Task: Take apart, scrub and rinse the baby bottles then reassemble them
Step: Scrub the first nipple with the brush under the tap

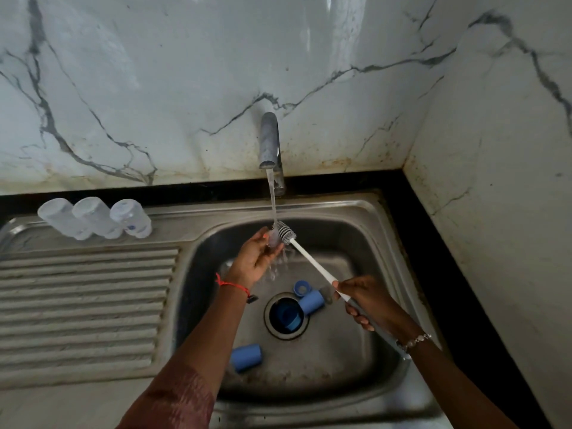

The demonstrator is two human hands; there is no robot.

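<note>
The left hand point(255, 258) held the clear teat point(274, 239) under the tap stream point(273, 196). The right hand point(368, 301) gripped the bottle brush point(309, 258), long axis running toward 10 o'clock, bristles touching the teat

A steel sink point(365, 212) sat in a black countertop point(439, 258); three clear bottles point(96, 218) stood side by side at the back of its ribbed drainboard point(86, 305); in the basin one blue cap point(311, 302) lay touching the drain point(268, 303), a small blue ring point(301, 287) just beside it; a second blue cap point(246, 357) lay nearer the front; a blue piece point(289, 317) sat inside the drain.
</note>
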